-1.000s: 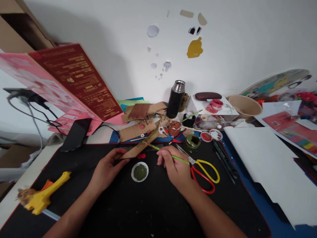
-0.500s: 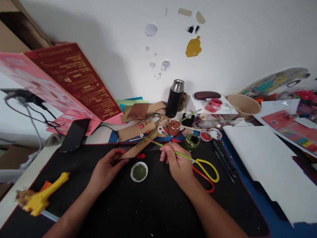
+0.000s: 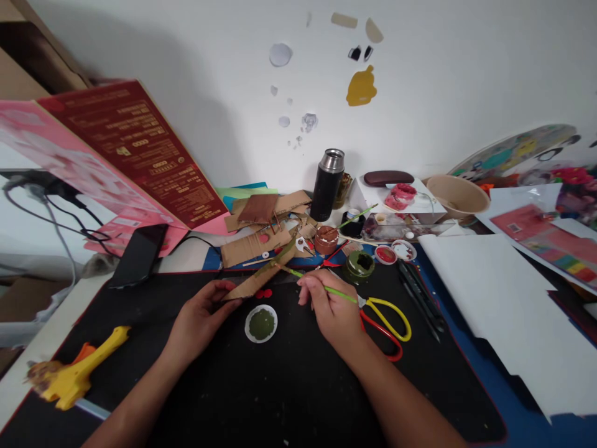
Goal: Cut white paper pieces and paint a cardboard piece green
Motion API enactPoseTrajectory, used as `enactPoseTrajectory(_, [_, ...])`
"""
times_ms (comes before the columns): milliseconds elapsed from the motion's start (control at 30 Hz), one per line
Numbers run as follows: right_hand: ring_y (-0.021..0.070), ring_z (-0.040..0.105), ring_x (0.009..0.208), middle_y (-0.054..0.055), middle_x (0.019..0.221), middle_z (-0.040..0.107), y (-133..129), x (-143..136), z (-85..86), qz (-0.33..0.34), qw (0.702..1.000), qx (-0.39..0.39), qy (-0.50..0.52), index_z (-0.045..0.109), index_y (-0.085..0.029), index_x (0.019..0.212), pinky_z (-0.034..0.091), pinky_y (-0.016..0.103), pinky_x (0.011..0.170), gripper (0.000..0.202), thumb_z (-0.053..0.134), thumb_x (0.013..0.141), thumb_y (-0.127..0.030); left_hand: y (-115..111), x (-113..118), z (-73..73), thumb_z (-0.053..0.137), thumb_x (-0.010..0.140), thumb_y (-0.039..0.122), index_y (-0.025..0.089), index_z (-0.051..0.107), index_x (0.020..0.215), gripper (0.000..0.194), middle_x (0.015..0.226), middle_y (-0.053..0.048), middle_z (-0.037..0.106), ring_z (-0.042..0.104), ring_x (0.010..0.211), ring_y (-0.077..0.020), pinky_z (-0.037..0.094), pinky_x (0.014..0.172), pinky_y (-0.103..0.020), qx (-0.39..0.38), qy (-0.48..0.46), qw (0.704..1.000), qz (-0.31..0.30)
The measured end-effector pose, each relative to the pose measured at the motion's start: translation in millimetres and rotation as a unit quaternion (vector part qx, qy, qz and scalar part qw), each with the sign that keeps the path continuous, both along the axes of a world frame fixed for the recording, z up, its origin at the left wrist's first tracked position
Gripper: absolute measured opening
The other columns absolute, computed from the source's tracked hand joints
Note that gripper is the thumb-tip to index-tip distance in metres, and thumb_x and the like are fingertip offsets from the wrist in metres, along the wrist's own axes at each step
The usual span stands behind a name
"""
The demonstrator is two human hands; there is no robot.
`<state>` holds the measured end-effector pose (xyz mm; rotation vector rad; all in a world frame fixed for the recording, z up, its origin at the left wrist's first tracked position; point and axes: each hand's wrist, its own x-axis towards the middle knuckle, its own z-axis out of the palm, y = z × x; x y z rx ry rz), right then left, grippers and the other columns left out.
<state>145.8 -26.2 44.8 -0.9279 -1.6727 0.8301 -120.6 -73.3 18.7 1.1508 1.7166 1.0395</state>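
Note:
My left hand [image 3: 205, 317] pinches the near end of a cardboard strip [image 3: 254, 282], which slants up and away to the right. Green paint covers the strip's far part and one edge. A thin green-handled paintbrush [image 3: 339, 294] is gripped in my right hand [image 3: 333, 311], its tip touching the strip near the painted area. Between the hands lies a white lid [image 3: 261, 323] with green paint in it. Behind my right hand stands an open jar of green paint [image 3: 360, 266]. Scissors [image 3: 387, 320] with yellow and red handles lie beside that hand.
A yellow glue gun [image 3: 79, 370] and a black phone [image 3: 140, 254] lie at left. Cardboard scraps [image 3: 256, 242], a black flask [image 3: 328, 186] and a brown paint jar [image 3: 326, 239] stand behind the strip. Dark pens [image 3: 420, 298] and white sheets [image 3: 504, 311] are at right.
The brush tip has shifted slightly left and down along the strip, with my right hand moving a little left. My left hand still holds the strip; the whole view has shifted slightly.

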Motion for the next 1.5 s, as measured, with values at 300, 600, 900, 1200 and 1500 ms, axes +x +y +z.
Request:
enactPoseTrajectory(300, [0.0122,0.06,0.054,-0.001,0.069,0.069,1.4,1.3,-1.8,0.001,1.0,-0.007,-0.003,0.073,-0.021,0.093,0.048,0.024,0.054,0.029,0.052,0.112,-0.03,-0.5,-1.7,-2.2,0.087,0.064,0.075,0.025,0.068,0.099,0.063,0.099,-0.006,0.085,0.081,0.098,-0.0306,0.063,0.087,-0.039,-0.011,0.004,1.0,-0.001])
enactPoseTrajectory(600, [0.0132,0.063,0.057,-0.001,0.069,0.07,0.8,0.6,-1.4,0.009,1.0,-0.006,-0.003,0.073,-0.021,0.094,0.05,0.025,0.056,0.029,0.052,0.111,-0.031,-0.3,-1.1,-2.6,0.088,0.063,0.075,0.026,0.068,0.098,0.063,0.098,-0.006,0.085,0.081,0.097,-0.0306,0.064,0.086,-0.038,-0.007,-0.001,1.0,0.005])
enactPoseTrajectory(900, [0.0123,0.06,0.053,-0.001,0.067,0.07,1.4,0.8,1.9,0.012,1.0,-0.024,0.005,0.072,-0.021,0.092,0.048,0.023,0.053,0.03,0.052,0.111,-0.031,-0.6,-1.0,-2.6,0.088,0.063,0.073,0.026,0.069,0.098,0.061,0.097,-0.005,0.086,0.081,0.097,-0.03,0.064,0.086,-0.038,-0.007,-0.008,1.0,0.001])
enactPoseTrajectory(1200, [0.0124,0.059,0.05,0.0,0.067,0.07,5.4,2.8,-4.9,-0.015,0.999,-0.028,0.01,0.074,-0.021,0.095,0.046,0.024,0.05,0.035,0.049,0.113,-0.037,-0.2,-0.5,-0.5,0.089,0.061,0.075,0.026,0.069,0.096,0.063,0.095,-0.006,0.085,0.081,0.095,-0.0304,0.065,0.081,-0.036,-0.012,-0.008,1.0,0.006])
enactPoseTrajectory(1500, [0.0133,0.062,0.052,0.0,0.067,0.069,9.5,5.2,-8.4,-0.041,0.998,-0.04,0.028,0.073,-0.022,0.095,0.049,0.024,0.049,0.034,0.05,0.113,-0.04,-0.5,-1.5,-1.7,0.089,0.062,0.074,0.026,0.069,0.097,0.062,0.097,-0.005,0.085,0.081,0.095,-0.0294,0.064,0.082,-0.034,-0.009,-0.004,1.0,0.002])
